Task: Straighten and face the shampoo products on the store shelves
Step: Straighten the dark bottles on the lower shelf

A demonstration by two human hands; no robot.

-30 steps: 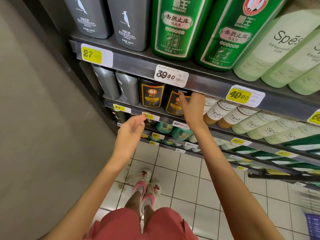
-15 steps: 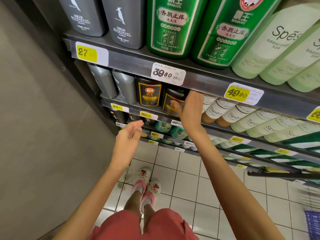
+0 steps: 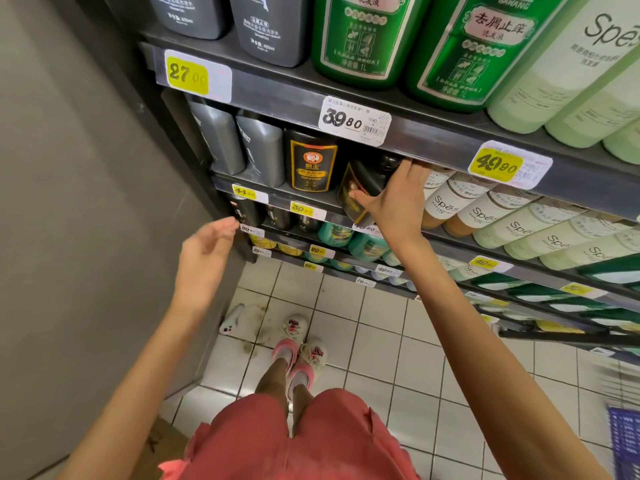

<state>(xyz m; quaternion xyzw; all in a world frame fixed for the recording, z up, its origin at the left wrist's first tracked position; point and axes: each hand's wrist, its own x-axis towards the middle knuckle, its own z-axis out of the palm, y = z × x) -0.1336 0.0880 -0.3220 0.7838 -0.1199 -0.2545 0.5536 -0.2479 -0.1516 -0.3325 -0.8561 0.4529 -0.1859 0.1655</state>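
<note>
Shelf (image 3: 280,201), right hand (image 3: 398,199) around tilted bottle (image 3: 367,175)

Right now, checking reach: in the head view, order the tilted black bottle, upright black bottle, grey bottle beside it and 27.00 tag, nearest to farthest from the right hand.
1. tilted black bottle, held in the right hand.
2. upright black bottle, just left.
3. grey bottle, further left.
4. 27.00 tag, upper shelf edge, far left.
</note>
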